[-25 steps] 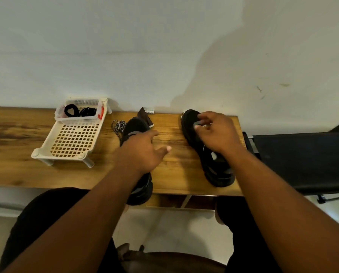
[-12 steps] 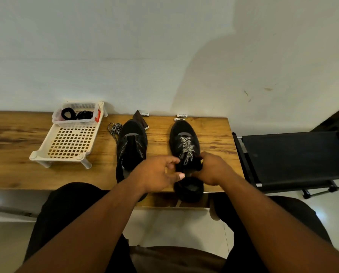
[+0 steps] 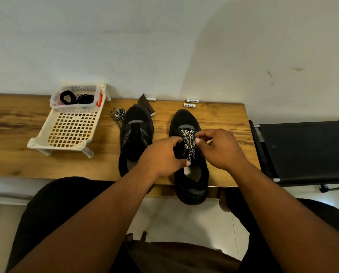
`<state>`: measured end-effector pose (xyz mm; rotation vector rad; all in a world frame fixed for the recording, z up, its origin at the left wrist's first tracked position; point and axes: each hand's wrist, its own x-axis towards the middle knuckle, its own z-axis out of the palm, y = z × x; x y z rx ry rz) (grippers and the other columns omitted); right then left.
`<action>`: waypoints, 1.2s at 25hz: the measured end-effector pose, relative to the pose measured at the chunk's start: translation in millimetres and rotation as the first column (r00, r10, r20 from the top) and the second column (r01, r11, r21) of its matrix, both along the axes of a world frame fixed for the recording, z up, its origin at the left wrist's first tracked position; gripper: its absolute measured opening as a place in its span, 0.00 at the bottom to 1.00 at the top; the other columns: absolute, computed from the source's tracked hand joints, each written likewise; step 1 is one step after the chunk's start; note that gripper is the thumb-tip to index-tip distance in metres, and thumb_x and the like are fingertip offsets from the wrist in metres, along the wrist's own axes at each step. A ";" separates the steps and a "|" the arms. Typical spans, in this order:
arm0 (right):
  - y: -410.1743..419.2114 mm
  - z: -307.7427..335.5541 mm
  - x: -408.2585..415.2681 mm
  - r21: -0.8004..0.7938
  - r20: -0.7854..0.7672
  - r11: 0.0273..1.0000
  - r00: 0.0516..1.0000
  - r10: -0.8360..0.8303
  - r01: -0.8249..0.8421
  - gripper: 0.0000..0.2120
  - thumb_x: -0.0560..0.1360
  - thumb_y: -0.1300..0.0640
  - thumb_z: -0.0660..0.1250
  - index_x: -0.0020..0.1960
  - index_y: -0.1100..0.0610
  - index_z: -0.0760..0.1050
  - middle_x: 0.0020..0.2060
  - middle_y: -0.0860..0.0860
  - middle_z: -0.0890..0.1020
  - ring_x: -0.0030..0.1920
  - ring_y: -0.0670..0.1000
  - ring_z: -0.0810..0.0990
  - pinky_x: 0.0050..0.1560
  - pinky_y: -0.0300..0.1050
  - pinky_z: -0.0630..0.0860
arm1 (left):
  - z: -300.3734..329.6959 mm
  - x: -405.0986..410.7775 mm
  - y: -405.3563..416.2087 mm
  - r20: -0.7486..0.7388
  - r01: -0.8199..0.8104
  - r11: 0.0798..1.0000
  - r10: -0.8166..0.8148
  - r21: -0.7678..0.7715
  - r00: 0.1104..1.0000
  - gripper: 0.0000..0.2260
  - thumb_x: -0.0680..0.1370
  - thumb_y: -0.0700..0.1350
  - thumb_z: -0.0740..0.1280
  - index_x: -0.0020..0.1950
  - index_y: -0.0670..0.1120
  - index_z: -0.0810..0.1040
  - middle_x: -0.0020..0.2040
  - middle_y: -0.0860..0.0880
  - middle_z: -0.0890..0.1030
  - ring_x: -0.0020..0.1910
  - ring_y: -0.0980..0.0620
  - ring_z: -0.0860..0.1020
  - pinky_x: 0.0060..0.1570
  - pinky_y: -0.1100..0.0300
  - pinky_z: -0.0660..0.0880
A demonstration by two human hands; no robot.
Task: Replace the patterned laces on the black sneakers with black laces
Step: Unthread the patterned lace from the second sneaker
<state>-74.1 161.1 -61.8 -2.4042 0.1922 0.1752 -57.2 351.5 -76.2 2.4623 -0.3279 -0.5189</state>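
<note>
Both hands' fingers, left hand (image 3: 161, 158) and right hand (image 3: 221, 148), pinch the patterned lace (image 3: 188, 142) on the right sneaker (image 3: 186, 120).

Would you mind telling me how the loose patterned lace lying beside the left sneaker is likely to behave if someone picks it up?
The loose patterned lace lies in a slack, tangled coil on the table, so it is probably floppy and will dangle and uncoil. It looks thin, so likely very light. Its loops may snag each other.
</note>
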 end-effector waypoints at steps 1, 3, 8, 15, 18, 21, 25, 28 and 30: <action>3.6 -3.8 1.5 0.029 0.023 1.000 1.000 -0.004 0.004 0.11 0.81 0.53 0.68 0.61 0.51 0.84 0.52 0.46 0.86 0.51 0.46 0.83 0.53 0.42 0.77 | -3.1 1.1 -3.0 0.010 -0.012 1.000 0.012 -0.027 1.000 0.35 0.73 0.56 0.78 0.77 0.55 0.70 0.70 0.53 0.78 0.68 0.54 0.76 0.64 0.59 0.73; 6.0 -8.0 5.2 0.070 0.029 0.997 0.999 -0.022 0.020 0.09 0.81 0.54 0.68 0.59 0.49 0.85 0.52 0.45 0.86 0.50 0.44 0.82 0.51 0.40 0.78 | -9.8 1.5 -5.7 0.019 -0.046 0.997 0.047 -0.070 0.999 0.31 0.73 0.56 0.78 0.75 0.58 0.73 0.66 0.56 0.80 0.62 0.56 0.79 0.63 0.54 0.77; -7.2 2.3 18.8 -0.018 -0.119 0.998 0.991 -0.058 0.057 0.09 0.81 0.53 0.67 0.56 0.50 0.85 0.49 0.45 0.85 0.48 0.46 0.81 0.47 0.40 0.74 | -17.5 2.3 -3.6 0.033 -0.081 0.992 0.085 -0.100 0.996 0.29 0.74 0.55 0.78 0.73 0.59 0.74 0.60 0.58 0.81 0.53 0.58 0.81 0.58 0.52 0.80; 4.8 -3.6 12.8 0.446 -0.126 0.843 0.953 -0.276 0.302 0.06 0.80 0.60 0.70 0.44 0.54 0.81 0.40 0.49 0.84 0.41 0.46 0.80 0.40 0.38 0.77 | -15.3 2.2 -4.3 -0.033 -0.097 0.988 0.094 -0.121 0.995 0.28 0.74 0.52 0.78 0.73 0.58 0.75 0.59 0.58 0.80 0.55 0.58 0.80 0.59 0.53 0.80; -6.1 17.5 17.5 0.688 -0.031 0.615 0.862 -0.507 0.386 0.08 0.83 0.60 0.65 0.46 0.53 0.77 0.40 0.49 0.80 0.37 0.47 0.77 0.35 0.37 0.74 | -13.3 2.6 -5.4 -0.053 -0.111 0.988 0.105 -0.112 0.993 0.28 0.74 0.51 0.78 0.73 0.58 0.74 0.61 0.57 0.81 0.57 0.58 0.80 0.62 0.54 0.79; -30.4 36.8 22.4 0.865 0.126 0.426 0.707 -0.696 0.264 0.06 0.85 0.58 0.62 0.50 0.53 0.75 0.40 0.50 0.82 0.38 0.48 0.82 0.40 0.41 0.78 | -11.2 2.6 -7.5 -0.030 -0.090 0.993 0.088 -0.075 0.996 0.28 0.75 0.51 0.77 0.74 0.58 0.74 0.63 0.55 0.82 0.60 0.57 0.80 0.63 0.56 0.78; -42.0 31.6 19.6 0.572 -0.028 0.720 0.886 -0.462 0.393 0.08 0.82 0.61 0.65 0.60 0.52 0.79 0.54 0.53 0.84 0.49 0.53 0.86 0.50 0.49 0.83 | -9.0 -6.5 -13.1 0.171 -0.036 0.999 0.037 -0.006 0.985 0.23 0.76 0.51 0.74 0.70 0.61 0.77 0.62 0.55 0.82 0.58 0.55 0.81 0.57 0.54 0.80; -29.5 12.8 11.2 -0.036 -0.279 0.998 0.959 0.046 -0.058 0.14 0.77 0.60 0.71 0.62 0.51 0.81 0.58 0.49 0.84 0.57 0.52 0.83 0.57 0.49 0.79 | -9.1 -14.0 -21.0 0.334 -0.061 0.998 0.063 -0.017 0.940 0.13 0.76 0.50 0.72 0.60 0.57 0.83 0.55 0.56 0.83 0.52 0.55 0.81 0.50 0.53 0.82; -14.2 6.1 6.7 -0.075 -0.287 0.979 0.944 0.160 -0.188 0.11 0.74 0.55 0.76 0.56 0.49 0.83 0.52 0.46 0.85 0.55 0.49 0.82 0.54 0.46 0.78 | -11.6 -12.3 -23.2 0.323 -0.096 0.986 0.137 -0.139 0.936 0.07 0.77 0.47 0.72 0.54 0.55 0.83 0.48 0.56 0.84 0.46 0.57 0.81 0.45 0.55 0.82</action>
